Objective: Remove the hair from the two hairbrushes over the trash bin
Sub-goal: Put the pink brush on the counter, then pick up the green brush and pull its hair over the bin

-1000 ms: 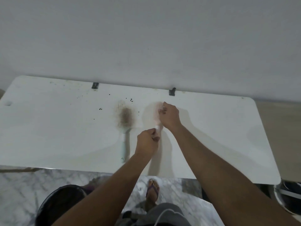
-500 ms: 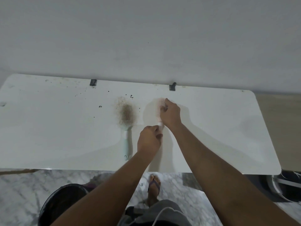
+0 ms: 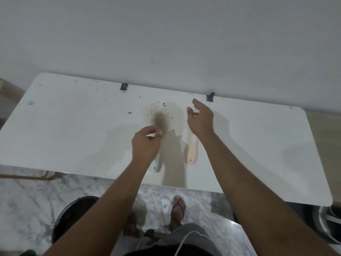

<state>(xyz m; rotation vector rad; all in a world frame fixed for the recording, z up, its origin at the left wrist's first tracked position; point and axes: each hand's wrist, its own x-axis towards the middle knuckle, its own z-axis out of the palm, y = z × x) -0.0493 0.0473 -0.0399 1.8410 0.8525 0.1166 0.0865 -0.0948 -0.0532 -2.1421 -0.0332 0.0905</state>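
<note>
Two hairbrushes lie side by side on the white table [image 3: 73, 126]. The teal-handled brush [image 3: 160, 120] has its head full of brown hair, with loose hair spread around it. My left hand [image 3: 145, 145] hovers over its neck with curled, parted fingers and covers most of the handle. To its right lies the pink-handled brush [image 3: 191, 152]. Its head is hidden under my right hand [image 3: 201, 119], which is raised with spread fingers and holds nothing. The black trash bin [image 3: 73, 215] stands on the floor at the lower left, partly behind my left forearm.
Dark specks [image 3: 163, 104] dot the table near the brushes. Two black clips [image 3: 124, 86] sit on the table's far edge against the wall. My sandalled foot [image 3: 178, 209] stands on the marble floor. A metal object [image 3: 330, 224] sits at the lower right.
Both hands were on the pink-handled brush. Now my right hand has let go and lifted open, and my left hand has moved left to the teal-handled brush.
</note>
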